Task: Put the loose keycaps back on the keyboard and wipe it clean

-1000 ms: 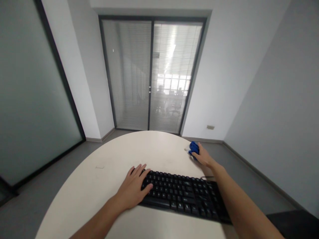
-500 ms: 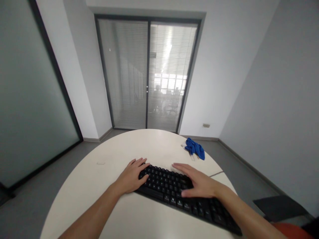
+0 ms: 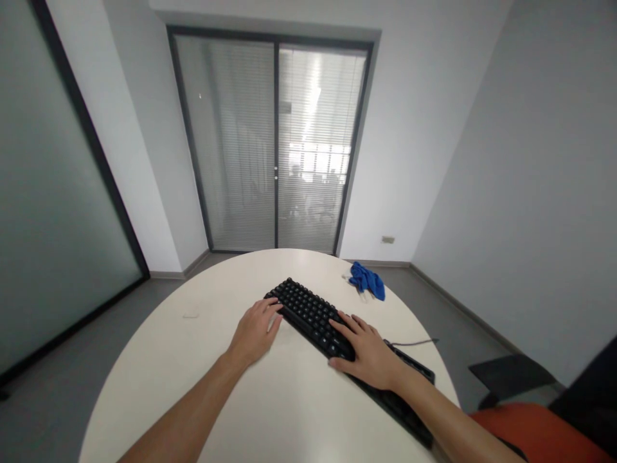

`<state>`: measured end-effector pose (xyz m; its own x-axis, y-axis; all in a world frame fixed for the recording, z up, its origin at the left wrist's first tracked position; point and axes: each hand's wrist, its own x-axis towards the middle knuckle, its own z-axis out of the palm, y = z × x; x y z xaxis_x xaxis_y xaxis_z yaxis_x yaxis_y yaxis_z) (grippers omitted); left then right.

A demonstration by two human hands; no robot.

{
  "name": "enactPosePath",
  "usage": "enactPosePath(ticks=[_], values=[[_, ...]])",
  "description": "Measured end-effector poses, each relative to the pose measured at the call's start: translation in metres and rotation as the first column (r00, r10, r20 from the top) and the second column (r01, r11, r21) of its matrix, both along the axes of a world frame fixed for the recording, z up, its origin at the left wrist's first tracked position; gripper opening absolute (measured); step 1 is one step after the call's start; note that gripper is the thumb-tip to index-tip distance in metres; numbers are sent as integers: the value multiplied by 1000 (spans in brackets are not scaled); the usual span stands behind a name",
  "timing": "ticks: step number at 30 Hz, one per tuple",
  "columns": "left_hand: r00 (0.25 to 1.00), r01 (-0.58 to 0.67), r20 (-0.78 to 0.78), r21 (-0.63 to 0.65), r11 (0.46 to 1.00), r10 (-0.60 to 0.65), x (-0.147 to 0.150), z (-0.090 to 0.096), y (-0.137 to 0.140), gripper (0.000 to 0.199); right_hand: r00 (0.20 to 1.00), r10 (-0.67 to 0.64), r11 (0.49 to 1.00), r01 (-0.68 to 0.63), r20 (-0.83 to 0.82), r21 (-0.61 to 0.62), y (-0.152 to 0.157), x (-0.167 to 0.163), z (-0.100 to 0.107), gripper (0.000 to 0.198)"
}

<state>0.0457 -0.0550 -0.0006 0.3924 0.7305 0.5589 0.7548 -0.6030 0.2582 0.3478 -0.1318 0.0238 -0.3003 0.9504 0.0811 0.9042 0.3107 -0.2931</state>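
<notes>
A black keyboard (image 3: 308, 313) lies slantwise on the round cream table (image 3: 270, 411), its far end to the left and its near end at the lower right. At its left end my left hand (image 3: 254, 329) is open, with the fingertips at the front edge of the keys. My right hand (image 3: 369, 350) rests open across the right-hand keys, fingers spread, thumb by the front edge. Hand and forearm hide part of the keyboard's right side. A thin cable (image 3: 414, 343) runs from behind it toward the table's right edge.
A crumpled blue cloth (image 3: 367, 281) lies near the table's far right edge, with small white pieces beside it. A small pale flat thing (image 3: 191, 316) is at the left. An orange-seated chair (image 3: 535, 431) stands at the lower right, and a glass door (image 3: 277, 148) is beyond the table.
The keyboard has turned, its left end swinging away from me. My left hand has slid from over the keys to the front edge; my right hand now lies across the keys.
</notes>
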Motion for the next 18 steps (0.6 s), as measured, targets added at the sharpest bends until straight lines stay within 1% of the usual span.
enactPosePath(ticks=[4, 9, 14, 18], values=[[1000, 6, -27, -48, 999, -7, 1, -5, 0, 32, 989, -141, 990, 139, 45, 39, 28, -8, -10, 87], [998, 20, -53, -101, 995, -26, 0, -10, 3, 30, 969, -237, 970, 232, 76, 73, 67, -15, -18, 88], [998, 29, -46, -128, 991, -35, -1, -13, 6, 29, 918, -387, 920, 379, 86, 98, 98, -19, -23, 88], [998, 49, -32, -146, 988, -54, 0, -14, 7, 28, 880, -463, 886, 453, 109, 103, 113, -24, -26, 87]])
